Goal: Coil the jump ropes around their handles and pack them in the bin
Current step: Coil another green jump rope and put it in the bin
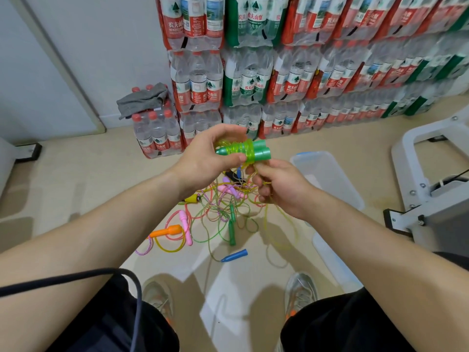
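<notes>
While your left hand (208, 161) is gripping green plastic handle pair (260, 151) left of clear plastic bin (330, 179), right hand (279, 191) is pinching its translucent green cord (239, 149); slack risking snagging in tangled rope pile (218, 209), loosening coils.

The floor (76, 186) bears tangled jump ropes (231, 229) (many colours), a clear bin (335, 184).

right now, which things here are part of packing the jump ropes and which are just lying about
Job: rope-wound green handles in left hand; right hand pinching its loose strand; tangled jump ropes; clear bin.
Lying about: bottled water packs; grey cloth; white metal frame; black cable.
</notes>
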The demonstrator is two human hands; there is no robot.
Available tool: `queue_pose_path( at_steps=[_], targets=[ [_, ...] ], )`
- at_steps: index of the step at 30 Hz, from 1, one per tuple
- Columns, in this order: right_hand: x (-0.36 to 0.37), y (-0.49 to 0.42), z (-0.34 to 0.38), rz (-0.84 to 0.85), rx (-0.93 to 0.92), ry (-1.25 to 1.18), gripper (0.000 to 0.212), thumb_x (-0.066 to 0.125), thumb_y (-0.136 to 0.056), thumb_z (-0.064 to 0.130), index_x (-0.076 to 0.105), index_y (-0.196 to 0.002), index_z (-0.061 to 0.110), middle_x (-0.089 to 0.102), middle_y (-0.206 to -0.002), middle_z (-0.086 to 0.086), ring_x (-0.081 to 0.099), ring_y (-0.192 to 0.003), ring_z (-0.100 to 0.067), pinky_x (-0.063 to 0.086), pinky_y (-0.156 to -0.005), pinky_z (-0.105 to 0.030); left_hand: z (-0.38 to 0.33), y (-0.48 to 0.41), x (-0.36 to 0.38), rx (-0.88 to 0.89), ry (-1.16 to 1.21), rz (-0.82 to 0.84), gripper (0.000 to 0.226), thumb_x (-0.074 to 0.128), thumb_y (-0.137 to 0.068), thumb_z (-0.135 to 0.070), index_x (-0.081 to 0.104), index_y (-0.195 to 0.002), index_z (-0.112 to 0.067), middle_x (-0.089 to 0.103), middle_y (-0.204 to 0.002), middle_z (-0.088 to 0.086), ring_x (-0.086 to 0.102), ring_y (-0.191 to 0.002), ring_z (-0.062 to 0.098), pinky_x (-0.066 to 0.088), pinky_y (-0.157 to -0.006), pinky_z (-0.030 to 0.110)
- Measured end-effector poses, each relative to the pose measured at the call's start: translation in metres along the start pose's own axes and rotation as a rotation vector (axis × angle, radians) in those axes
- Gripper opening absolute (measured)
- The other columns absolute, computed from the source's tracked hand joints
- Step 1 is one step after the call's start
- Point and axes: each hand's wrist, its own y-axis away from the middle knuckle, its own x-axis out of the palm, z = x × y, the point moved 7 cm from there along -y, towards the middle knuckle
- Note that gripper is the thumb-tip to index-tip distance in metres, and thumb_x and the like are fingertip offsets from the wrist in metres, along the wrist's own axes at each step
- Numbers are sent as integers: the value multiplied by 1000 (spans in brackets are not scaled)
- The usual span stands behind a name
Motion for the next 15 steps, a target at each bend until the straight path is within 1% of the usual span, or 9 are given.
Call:
queue_pose_path(
  at_steps=[2, 4, 6, 8, 9, 10, 12, 13, 15],
  targets=[
    [4, 1, 0, 5, -41, 96, 26, 43, -108, 17, 67, -98, 14, 44, -57, 5, 36, -43, -10, 32, -52, -26, 0, -2, -5, 13, -163, -50, 42, 79, -84, -10, 68, -124, -22, 70, -116, -9, 65, -102, 7, 51, -92, 25],
    [7, 4, 1, 8, -63, 187, 25, 45, -107, 17, 69, -100, 17, 45, -56, 5, 36, -43, -12, 33, -53, -27, -2, -4, -6, 44, -360, -82, 41, 78, -85, -15, 68, -124, -23, 69, -114, -8, 64, -104, 10, 48, -95, 24],
    [5, 7, 12, -44, -141, 481, 29, 49, -104, 21, 69, -83, 19, 46, -51, 8, 38, -43, -11, 35, -55, -28, -2, -5, -4, 59, -490, -89, 41, 77, -86, -20, 68, -126, -24, 70, -118, -6, 63, -105, 13, 47, -94, 25],
    [2, 12, 28, -102, -244, 812, 39, 53, -100, 25, 60, -62, 17, 48, -46, 10, 41, -45, -8, 34, -55, -29, -1, -6, -2, 76, -589, -84, 41, 75, -86, -24, 67, -127, -26, 69, -124, -5, 63, -111, 15, 46, -97, 27],
    [1, 14, 36, -126, -275, 933, 39, 55, -97, 27, 57, -59, 19, 50, -48, 10, 45, -51, -8, 34, -57, -30, 0, -7, 0, 80, -634, -77, 41, 75, -86, -25, 67, -126, -27, 69, -125, -4, 62, -112, 17, 45, -97, 27],
    [0, 16, 43, -150, -296, 1033, 35, 57, -96, 30, 61, -62, 23, 55, -55, 10, 49, -59, -10, 35, -60, -30, 2, -7, 1, 78, -674, -62, 41, 75, -86, -26, 67, -126, -27, 69, -125, -4, 62, -112, 18, 45, -94, 26],
    [-1, 22, 57, -198, -333, 1174, 19, 62, -93, 36, 71, -78, 31, 63, -72, 10, 55, -76, -14, 37, -66, -29, 2, -9, 3, 80, -718, -8, 41, 76, -85, -27, 68, -125, -27, 70, -121, -3, 62, -109, 18, 43, -89, 24],
    [-1, 25, 64, -208, -363, 1217, 14, 64, -92, 37, 74, -84, 33, 65, -77, 11, 56, -81, -14, 39, -68, -29, 1, -9, 4, 87, -710, 41, 40, 78, -84, -28, 69, -123, -27, 70, -117, -6, 63, -107, 16, 42, -86, 22],
    [0, 29, 76, -175, -442, 1225, 7, 70, -89, 38, 74, -85, 34, 67, -81, 14, 57, -82, -10, 42, -71, -28, -2, -6, 11, 102, -660, 198, 37, 80, -83, -27, 71, -119, -31, 70, -101, -16, 63, -93, 6, 41, -77, 15]
  ],
)
